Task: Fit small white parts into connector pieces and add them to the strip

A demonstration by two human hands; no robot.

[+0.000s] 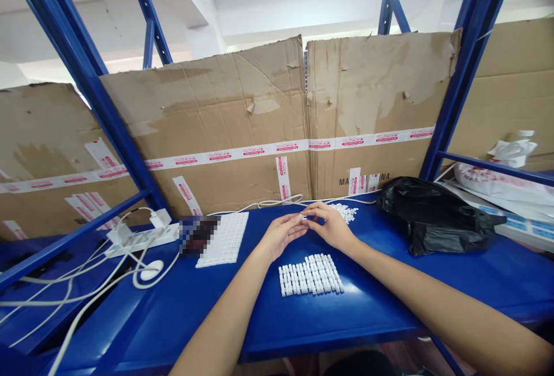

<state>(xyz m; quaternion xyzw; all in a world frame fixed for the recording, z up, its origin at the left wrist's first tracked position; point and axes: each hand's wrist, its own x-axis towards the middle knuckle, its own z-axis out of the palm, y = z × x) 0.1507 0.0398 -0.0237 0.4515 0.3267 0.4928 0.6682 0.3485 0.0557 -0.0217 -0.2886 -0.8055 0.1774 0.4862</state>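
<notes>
My left hand (281, 235) and my right hand (331, 227) meet over the middle of the blue table. Between their fingertips is a small white piece (303, 218), pinched from both sides; its exact shape is too small to make out. Just below the hands, narrow white knobbly strips (309, 275) lie side by side in a block, those on the right set slightly farther back. Behind my right hand lies a loose pile of small white pieces (347, 213), partly hidden by that hand.
A white ribbed slab (234, 239) lies left, with a pixelated dark item (198, 236) on its edge. Farther left are a power strip (141, 239), plugs and tangled white cables. A black plastic bag (437, 214) sits right. Cardboard sheets (225, 111) and blue posts stand behind.
</notes>
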